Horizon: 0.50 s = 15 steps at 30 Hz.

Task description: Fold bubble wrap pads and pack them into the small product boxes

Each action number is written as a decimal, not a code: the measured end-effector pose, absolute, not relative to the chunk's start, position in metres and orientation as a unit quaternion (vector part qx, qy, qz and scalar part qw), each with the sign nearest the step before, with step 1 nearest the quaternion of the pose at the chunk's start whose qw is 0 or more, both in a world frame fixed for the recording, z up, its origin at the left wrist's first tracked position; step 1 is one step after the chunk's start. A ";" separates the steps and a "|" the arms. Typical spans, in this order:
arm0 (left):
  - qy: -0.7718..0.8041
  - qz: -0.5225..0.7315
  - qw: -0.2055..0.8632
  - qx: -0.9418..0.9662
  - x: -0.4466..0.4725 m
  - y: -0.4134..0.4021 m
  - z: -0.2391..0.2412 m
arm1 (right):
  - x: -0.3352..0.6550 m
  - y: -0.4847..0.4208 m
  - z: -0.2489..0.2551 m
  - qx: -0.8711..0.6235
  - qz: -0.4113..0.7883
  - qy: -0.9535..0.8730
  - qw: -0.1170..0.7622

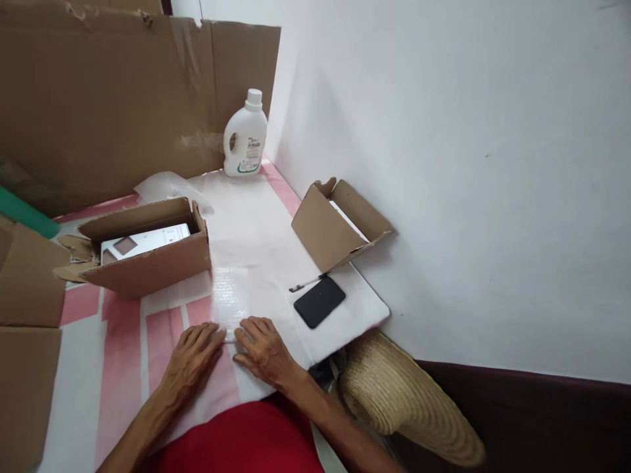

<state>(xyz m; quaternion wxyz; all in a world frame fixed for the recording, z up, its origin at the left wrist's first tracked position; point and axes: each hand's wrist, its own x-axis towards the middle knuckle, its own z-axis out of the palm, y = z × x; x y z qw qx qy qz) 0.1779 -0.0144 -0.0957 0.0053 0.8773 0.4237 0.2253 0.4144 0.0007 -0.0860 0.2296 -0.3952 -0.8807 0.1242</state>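
Note:
A small clear sheet of bubble wrap (231, 292) lies flat on the cloth-covered table in front of me. At its near left corner, my left hand (197, 351) has bent fingers closed on the edge. My right hand (263, 348) is likewise closed at the near right corner, palm down, a short gap from the left. The hands partly hide the sheet's near edge. Beyond my left hand stands an open cardboard box (158, 266) with a white box (148, 242) inside. To the right of the sheet lie a black phone (319, 302) and a pen (306, 283).
Another open cardboard box (328, 226) tilts against the white wall. A white detergent bottle (246, 141) stands at the back, before a tall cardboard panel (108, 98). Clear plastic (170, 187) lies behind the left box. A straw hat (394, 387) sits below the table's right edge.

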 end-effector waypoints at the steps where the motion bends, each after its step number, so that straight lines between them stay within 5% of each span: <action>1: 0.421 0.222 0.011 0.879 0.176 -0.012 -0.100 | 0.416 -0.002 -0.094 -0.393 0.120 -0.881 0.235; 8: 0.453 0.242 0.116 0.850 0.176 -0.004 -0.103 | 0.416 0.003 -0.116 -0.393 0.100 -0.860 0.310; 15: 0.538 0.277 0.312 0.732 0.182 0.005 -0.068 | 0.414 0.008 -0.080 -0.479 0.329 -0.734 0.352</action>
